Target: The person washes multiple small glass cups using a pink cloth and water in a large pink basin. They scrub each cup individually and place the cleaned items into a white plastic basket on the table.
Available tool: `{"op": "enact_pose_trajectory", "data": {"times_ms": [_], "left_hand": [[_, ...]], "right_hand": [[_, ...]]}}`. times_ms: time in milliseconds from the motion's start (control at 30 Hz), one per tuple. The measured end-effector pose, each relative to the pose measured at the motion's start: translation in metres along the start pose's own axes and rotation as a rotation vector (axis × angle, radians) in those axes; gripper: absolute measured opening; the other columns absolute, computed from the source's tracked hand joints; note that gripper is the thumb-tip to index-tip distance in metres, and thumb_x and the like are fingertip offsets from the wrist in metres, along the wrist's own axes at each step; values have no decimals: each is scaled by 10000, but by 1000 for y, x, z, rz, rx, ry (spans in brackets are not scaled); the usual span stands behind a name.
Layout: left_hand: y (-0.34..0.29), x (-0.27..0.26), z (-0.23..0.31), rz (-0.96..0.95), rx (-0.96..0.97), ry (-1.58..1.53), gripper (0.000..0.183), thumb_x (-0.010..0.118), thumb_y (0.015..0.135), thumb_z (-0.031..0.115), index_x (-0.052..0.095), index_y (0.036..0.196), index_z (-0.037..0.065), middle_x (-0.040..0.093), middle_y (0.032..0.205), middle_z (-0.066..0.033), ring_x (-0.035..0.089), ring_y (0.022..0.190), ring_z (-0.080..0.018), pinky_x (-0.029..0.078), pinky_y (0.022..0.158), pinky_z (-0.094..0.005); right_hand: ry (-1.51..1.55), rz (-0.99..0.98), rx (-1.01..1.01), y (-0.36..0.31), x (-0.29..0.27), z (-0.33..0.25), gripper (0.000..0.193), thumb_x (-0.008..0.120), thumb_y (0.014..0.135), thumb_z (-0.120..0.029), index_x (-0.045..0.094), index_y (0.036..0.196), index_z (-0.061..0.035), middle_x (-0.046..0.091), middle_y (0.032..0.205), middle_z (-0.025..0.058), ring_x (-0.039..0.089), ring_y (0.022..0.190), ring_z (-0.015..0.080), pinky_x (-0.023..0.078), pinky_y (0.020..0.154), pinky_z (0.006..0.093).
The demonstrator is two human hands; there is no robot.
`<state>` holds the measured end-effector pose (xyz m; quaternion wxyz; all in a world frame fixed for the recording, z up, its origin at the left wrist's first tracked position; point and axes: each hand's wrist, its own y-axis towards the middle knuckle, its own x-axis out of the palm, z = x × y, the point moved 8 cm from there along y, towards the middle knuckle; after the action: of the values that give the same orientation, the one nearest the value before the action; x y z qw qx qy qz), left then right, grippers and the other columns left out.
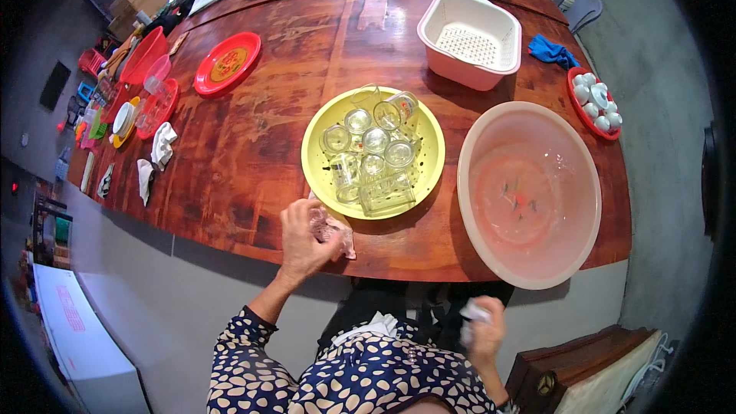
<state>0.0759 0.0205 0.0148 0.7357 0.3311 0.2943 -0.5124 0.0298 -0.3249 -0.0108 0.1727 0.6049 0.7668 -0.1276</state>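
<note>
A small clear glass (pixel 320 224) sits in the left hand's (pixel 303 236) curled fingers at the table (pixel 253 146) edge — 7 o'clock of the yellow basin (pixel 433 155) of upturned glasses, likely draining. The right hand (pixel 484 325) clutches a crumpled white cloth (pixel 472 314) low, off the table.

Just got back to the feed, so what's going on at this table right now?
A person sits at the wooden table. Their left hand holds a small clear glass at the table edge, beside a yellow basin full of clear glasses. Their right hand is down below the table edge, clutching a white cloth. A big pink basin of water stands to the right.
</note>
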Motion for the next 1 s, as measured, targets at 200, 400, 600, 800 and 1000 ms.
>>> {"op": "enact_pose_trajectory", "data": {"times_ms": [200, 400, 600, 800, 1000], "left_hand": [[-4, 22, -9, 71, 256, 78, 222, 629, 764, 43, 533, 962, 10, 524, 975, -155, 499, 905, -348, 419, 783, -421], [11, -20, -60, 167, 100, 130, 355, 664, 780, 183, 521, 1068, 32, 527, 1065, -139, 465, 1010, -318, 360, 877, -426], [31, -49, 2, 289, 250, 235, 587, 721, 669, 289, 480, 1142, 40, 452, 1175, -158, 411, 1111, -333, 296, 940, -459], [55, 1, 65, -1, 374, 23, 719, 724, 599, 228, 436, 1234, 56, 477, 1185, -144, 430, 1138, -308, 281, 960, -433], [52, 11, 59, -81, 356, -19, 674, 708, 627, 183, 450, 1238, 63, 519, 1159, -115, 445, 1148, -298, 267, 975, -434]], "right_hand": [[-456, 74, -253, 93, 61, -41, 602, 606, 787, -123, 371, 1313, 54, 437, 1203, 230, 425, 1130, 388, 366, 935, 476], [-749, 139, -204, 117, 74, -57, 739, 695, 750, -233, 368, 1365, 14, 295, 1373, 319, 352, 1232, 461, 342, 974, 529], [-583, 224, -464, 115, 57, -114, 747, 768, 673, -331, 452, 1301, -80, 375, 1306, 223, 384, 1192, 396, 326, 944, 527], [-639, 277, -336, 160, 83, -126, 818, 759, 635, -477, 436, 1294, -115, 458, 1133, 143, 435, 1064, 308, 315, 854, 461], [-647, 285, -266, 164, 94, -114, 873, 758, 620, -454, 399, 1343, -120, 492, 1057, 103, 456, 1019, 274, 309, 844, 437]]}}
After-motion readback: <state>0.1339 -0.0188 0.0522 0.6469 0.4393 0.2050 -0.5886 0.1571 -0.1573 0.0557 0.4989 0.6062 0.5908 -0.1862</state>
